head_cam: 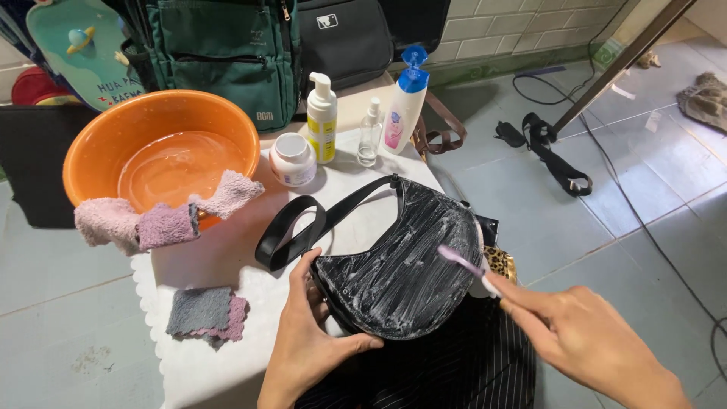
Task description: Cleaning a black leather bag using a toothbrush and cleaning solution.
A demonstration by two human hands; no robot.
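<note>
Head view: at the lower centre of the frame, a left hand (307,337) grips the edge of a black handbag (405,261) smeared with white foam, resting on a white cloth (227,257). From the lower right, a right hand (587,337) pinches a toothbrush (463,265), bristles on the bag; its handle is partly hidden by fingers. An orange basin (163,151) of water, draped with a pink towel (163,220), sits upper left. Both forearms are cut off by the frame's bottom edge.
</note>
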